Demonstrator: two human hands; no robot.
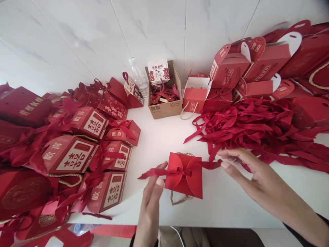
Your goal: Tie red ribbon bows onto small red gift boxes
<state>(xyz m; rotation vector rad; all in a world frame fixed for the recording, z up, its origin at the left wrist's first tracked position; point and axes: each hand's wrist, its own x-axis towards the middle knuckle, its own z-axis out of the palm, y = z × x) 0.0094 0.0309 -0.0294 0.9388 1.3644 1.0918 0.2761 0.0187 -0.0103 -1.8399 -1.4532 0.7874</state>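
Observation:
A small red gift box (pixel 171 185) rests on the white table in front of me, its curved flaps folded together. A dark red ribbon (pixel 183 172) is tied in a single knot across its top, with one tail going left and the other right. At the box's left edge is my left hand (pixel 151 199), its fingers stretched out beneath the left tail and partly hidden by it. My right hand (pixel 245 171) hovers to the right, thumb and fingers apart, beside the tip of the right tail. A twisted gold cord handle (pixel 180 200) pokes out at the box's near side.
Finished red boxes with bows (pixel 113 192) crowd the left. Loose red ribbons (pixel 246 127) lie heaped at the right, below stacked red boxes (pixel 228 68). A cardboard carton (pixel 166 111) and a clear bottle (pixel 138 77) stand by the wall. The table edge (pixel 218 226) is close to me.

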